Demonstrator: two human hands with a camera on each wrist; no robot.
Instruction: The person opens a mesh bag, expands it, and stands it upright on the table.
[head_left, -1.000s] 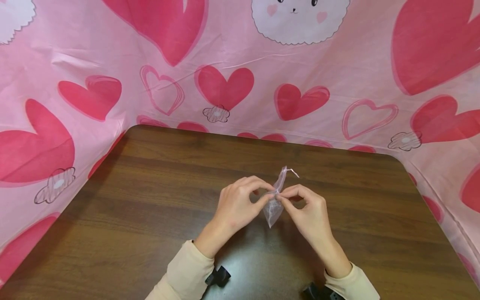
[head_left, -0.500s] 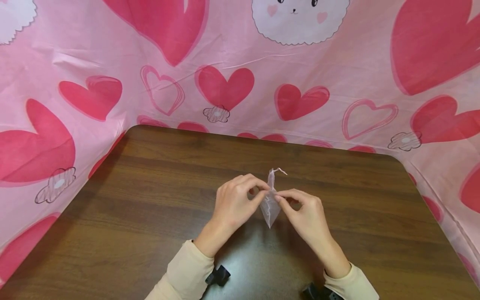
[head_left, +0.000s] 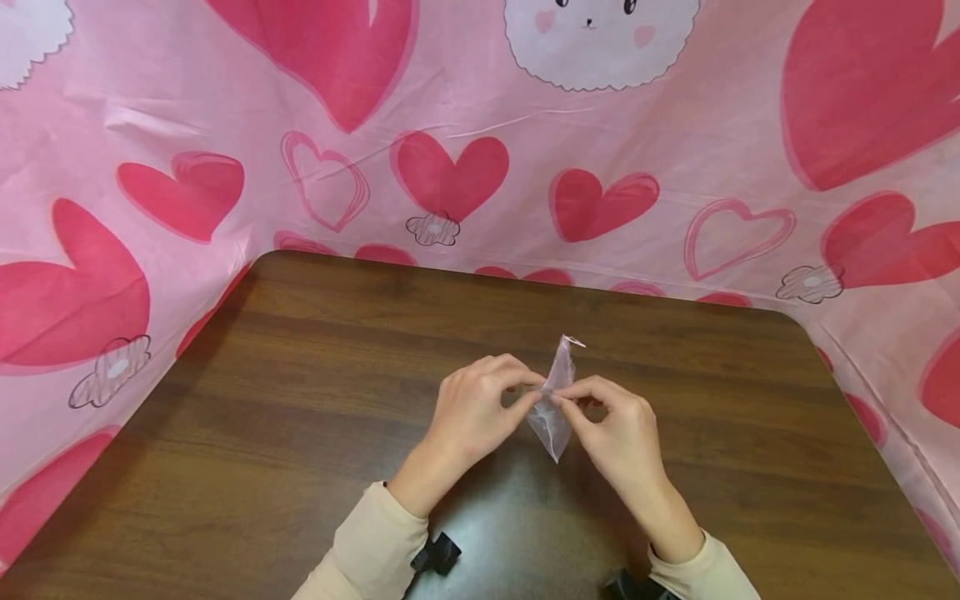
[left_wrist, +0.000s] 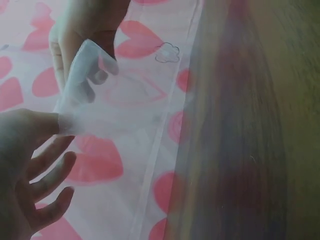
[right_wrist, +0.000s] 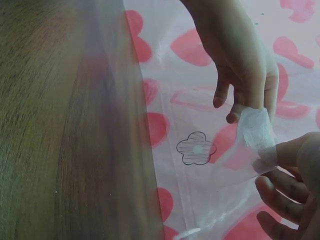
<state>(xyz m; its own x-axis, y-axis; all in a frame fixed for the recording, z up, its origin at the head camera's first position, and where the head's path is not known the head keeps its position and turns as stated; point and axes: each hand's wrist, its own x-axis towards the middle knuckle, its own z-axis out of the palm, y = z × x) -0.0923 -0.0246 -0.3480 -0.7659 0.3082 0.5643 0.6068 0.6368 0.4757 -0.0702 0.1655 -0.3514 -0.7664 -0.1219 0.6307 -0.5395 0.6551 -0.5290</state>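
Sheer bag (head_left: 550,427) swung slightly R vs. earlier, held above brown woodgrain worktop (head_left: 337,367); L hand (head_left: 478,408) & R hand (head_left: 621,421) both pinching it. Pink heart-print sheet (head_left: 465,100) behind & at sides.

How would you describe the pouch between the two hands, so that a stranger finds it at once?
Over the brown wooden table, the left hand and right hand are close together. Pinched between them is the pouch. Unlike the solid hands, it is sheer and pale, with a thin white cord at its far tip.

Sheer, gauzy bag (head_left: 552,425); wood-grained tabletop (head_left: 337,392)
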